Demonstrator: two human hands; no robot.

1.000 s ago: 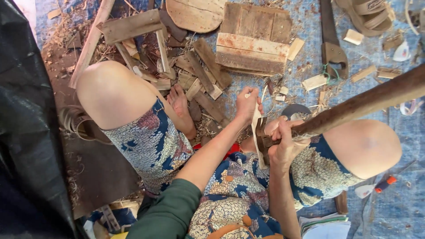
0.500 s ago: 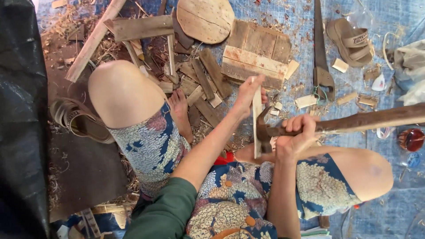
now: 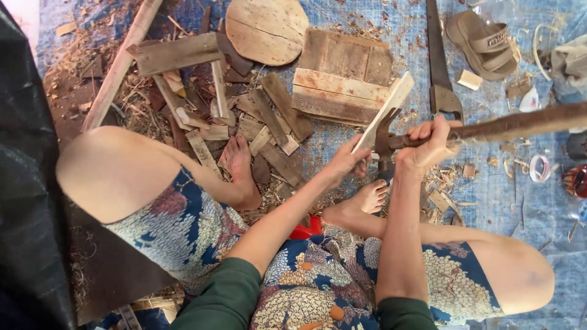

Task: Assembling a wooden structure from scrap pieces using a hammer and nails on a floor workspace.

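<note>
Here, closest to you, your left hand [image 3: 345, 164] has its fingers wrapped round the lower end of a pale wooden slat [image 3: 386, 110], holding it tilted so its upper end leans up and away from your knuckles, probably to steady it for the blade. Just right of those fingers, your right hand [image 3: 428, 143] is clenched on the rough wooden handle [image 3: 520, 124] of a hatchet, choked up near the head; the dark hatchet head [image 3: 385, 146] sits against the slat's edge, between your two fists, above your bare foot [image 3: 370, 198]. Beyond your fingertips lies a small panel of joined boards [image 3: 342, 79], then a round wooden disc [image 3: 266, 30]. Past your right knuckles a handsaw [image 3: 439, 61] lies flat on the blue tarp [image 3: 520, 201], with a tan sandal [image 3: 483, 43] further off.
</note>
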